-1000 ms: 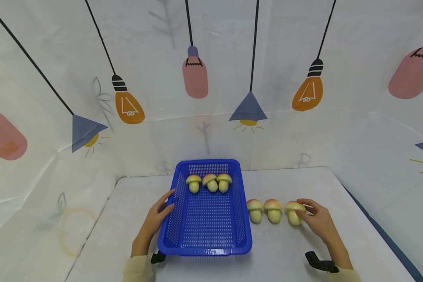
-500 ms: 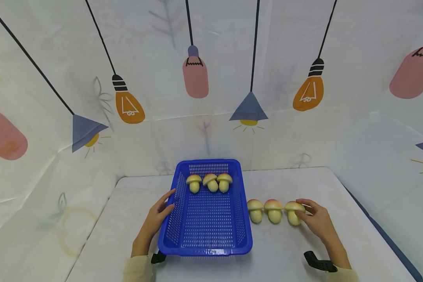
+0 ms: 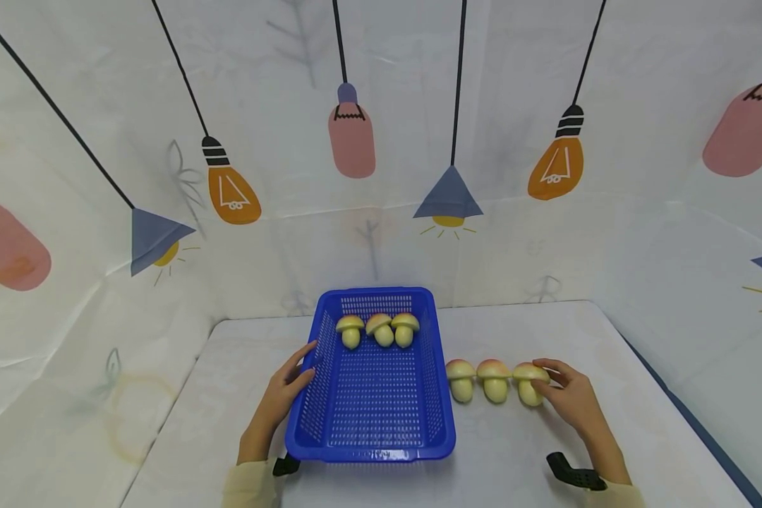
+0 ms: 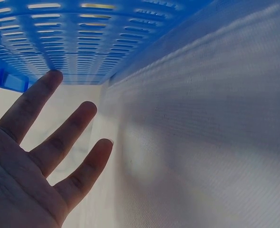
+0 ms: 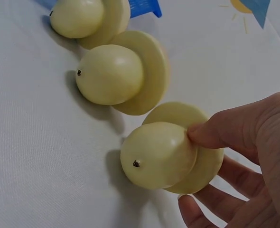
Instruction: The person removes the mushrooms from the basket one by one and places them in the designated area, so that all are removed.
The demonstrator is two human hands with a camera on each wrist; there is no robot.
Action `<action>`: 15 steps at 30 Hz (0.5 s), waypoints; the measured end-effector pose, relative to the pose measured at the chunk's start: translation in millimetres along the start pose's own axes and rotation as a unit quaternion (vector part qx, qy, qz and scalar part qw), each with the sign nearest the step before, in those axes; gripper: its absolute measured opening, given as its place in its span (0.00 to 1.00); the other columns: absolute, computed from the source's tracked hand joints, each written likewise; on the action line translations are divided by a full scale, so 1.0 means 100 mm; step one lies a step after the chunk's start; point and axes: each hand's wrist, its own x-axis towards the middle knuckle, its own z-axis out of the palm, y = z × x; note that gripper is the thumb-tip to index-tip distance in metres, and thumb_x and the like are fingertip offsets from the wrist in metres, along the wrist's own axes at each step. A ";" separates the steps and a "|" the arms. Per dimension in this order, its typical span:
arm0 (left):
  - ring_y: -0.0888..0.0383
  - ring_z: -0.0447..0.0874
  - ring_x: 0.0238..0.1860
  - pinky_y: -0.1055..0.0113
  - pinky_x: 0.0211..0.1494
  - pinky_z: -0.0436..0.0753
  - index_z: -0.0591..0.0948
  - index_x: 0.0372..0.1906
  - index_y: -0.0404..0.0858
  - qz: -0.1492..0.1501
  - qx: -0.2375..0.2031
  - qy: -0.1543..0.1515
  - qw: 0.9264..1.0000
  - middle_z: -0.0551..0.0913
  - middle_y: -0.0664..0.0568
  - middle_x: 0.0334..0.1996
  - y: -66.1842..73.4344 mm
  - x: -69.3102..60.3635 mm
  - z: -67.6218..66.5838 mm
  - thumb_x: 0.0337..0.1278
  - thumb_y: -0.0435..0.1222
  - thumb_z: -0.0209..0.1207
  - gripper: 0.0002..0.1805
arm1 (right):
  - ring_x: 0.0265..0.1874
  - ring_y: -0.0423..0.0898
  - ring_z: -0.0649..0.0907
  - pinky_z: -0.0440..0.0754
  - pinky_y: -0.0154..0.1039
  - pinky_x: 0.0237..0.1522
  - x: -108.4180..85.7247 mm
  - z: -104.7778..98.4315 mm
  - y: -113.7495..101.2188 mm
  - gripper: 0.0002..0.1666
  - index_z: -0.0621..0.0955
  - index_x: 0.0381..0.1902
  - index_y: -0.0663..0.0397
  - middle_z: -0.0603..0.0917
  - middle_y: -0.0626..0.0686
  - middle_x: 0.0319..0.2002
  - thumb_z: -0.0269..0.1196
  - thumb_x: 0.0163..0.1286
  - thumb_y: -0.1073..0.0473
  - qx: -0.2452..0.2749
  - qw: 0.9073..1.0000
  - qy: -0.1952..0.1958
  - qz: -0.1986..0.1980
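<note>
While the left hand (image 3: pixel 278 396) rests against the left rim of the blue basket (image 3: pixel 371 453), apparently to steady it, the right hand (image 3: pixel 574 403) pinches the end mushroom (image 3: pixel 528 384), the rightmost of a row on the white surface (image 3: pixel 495 451). Its thumb presses where stem meets cap and the other fingers sit around the cap's far side — a sensible spot, I'd judge, since the overhang gives a ledge that the smooth, rounded stem would not. Whether that mushroom bears on the surface is hard to tell. The left fingers are spread wide and nearly straight rather than wrapped round the rim, probably because a light touch is enough for something so broad. The other two mushrooms (image 3: pixel 494 382) continue the row toward the basket's right side, caps away from the person and stems toward them. Three mushrooms (image 3: pixel 382 330) lie at the basket's far end facing the same way, the right pair close together and the left one slightly apart; such matching alignment looks deliberate — hardly a random scatter.
</note>
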 end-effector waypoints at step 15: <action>0.32 0.81 0.61 0.54 0.47 0.88 0.67 0.78 0.49 0.017 -0.007 -0.007 1.000 0.74 0.31 0.69 -0.02 0.01 -0.01 0.74 0.39 0.56 0.31 | 0.64 0.70 0.77 0.75 0.20 0.43 0.01 0.02 0.01 0.23 0.80 0.60 0.66 0.82 0.68 0.61 0.69 0.69 0.63 0.000 1.000 0.000 0.006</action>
